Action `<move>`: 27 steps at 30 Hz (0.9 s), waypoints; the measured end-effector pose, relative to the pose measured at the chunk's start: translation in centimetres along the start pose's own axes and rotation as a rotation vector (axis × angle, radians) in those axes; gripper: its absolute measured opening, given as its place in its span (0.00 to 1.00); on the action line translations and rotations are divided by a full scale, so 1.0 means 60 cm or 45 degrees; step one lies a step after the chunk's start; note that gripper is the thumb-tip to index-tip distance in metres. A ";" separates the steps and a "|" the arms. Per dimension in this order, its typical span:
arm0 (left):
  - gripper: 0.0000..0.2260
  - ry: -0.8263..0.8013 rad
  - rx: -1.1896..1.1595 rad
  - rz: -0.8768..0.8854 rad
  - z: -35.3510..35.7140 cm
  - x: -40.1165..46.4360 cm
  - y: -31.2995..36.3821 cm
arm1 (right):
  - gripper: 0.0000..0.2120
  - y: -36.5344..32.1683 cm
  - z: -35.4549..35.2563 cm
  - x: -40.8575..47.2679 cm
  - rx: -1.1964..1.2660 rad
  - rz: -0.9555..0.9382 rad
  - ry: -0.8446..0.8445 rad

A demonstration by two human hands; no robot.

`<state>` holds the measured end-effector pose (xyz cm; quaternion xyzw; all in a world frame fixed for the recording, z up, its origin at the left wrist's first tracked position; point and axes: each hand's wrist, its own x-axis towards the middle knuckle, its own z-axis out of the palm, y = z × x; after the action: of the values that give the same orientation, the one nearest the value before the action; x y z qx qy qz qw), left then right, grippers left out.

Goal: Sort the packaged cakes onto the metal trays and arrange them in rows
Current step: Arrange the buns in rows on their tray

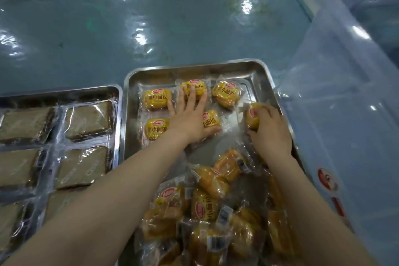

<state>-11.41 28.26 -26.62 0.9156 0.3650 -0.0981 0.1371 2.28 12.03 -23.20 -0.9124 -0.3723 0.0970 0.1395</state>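
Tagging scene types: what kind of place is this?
Probably a food packing or sorting bench, not a home kitchen: metal trays of wrapped cakes, a table under plastic sheet, and a large clear plastic bin beside it.

The left tray (pixel 64 89) runs off the left edge; the left hand (pixel 190 119) covers part of a yellow cake (pixel 210 122).

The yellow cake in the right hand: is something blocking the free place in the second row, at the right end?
Nothing visible blocks it. The right hand holds the yellow cake just above bare tray floor, right of the cake under the left hand.
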 end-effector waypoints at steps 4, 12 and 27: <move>0.49 -0.051 0.017 0.000 0.001 0.003 0.000 | 0.29 0.011 -0.010 -0.021 0.152 0.056 -0.107; 0.50 -0.150 0.015 0.041 -0.005 0.002 -0.010 | 0.25 0.024 -0.006 -0.010 0.196 -0.220 -0.230; 0.51 -0.159 0.037 0.084 0.004 0.003 -0.023 | 0.28 -0.036 0.033 0.031 -0.135 -0.201 -0.023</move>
<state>-12.27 29.23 -27.15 0.9211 0.3240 -0.1559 0.1495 1.64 15.20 -24.53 -0.8855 -0.4487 0.0739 0.0949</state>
